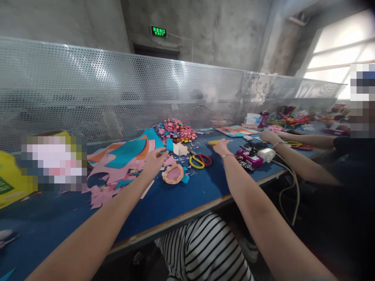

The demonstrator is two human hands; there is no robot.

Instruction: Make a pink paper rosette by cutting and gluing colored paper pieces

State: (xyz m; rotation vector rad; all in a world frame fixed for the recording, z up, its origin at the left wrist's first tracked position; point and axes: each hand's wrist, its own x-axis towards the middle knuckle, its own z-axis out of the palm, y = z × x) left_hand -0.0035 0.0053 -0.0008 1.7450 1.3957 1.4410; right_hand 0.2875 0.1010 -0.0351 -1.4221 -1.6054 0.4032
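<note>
My left hand (155, 160) pinches a small blue foam or felt piece (170, 144) above the scraps. Farther right, my right hand (222, 146) is closed around a slim yellow tool (213, 143); its kind is hard to make out. Between my hands lies a round, shallow peach-coloured piece (173, 174) with a pink middle and a raised rim, a blue bit (185, 178) at its right edge. Behind it rest scissors (200, 160) with one yellow and one red handle loop. Pink, blue and orange sheets (129, 150) with cut scraps lie around my left hand.
A heap of small coloured pieces (175, 130) sits against the perforated metal screen (117, 93). Right of my right hand are a magenta device (251, 159) and a white power strip (266, 155) with a cable. A co-worker's arms (304, 156) reach in from the right. A yellow bag (14, 179) lies left.
</note>
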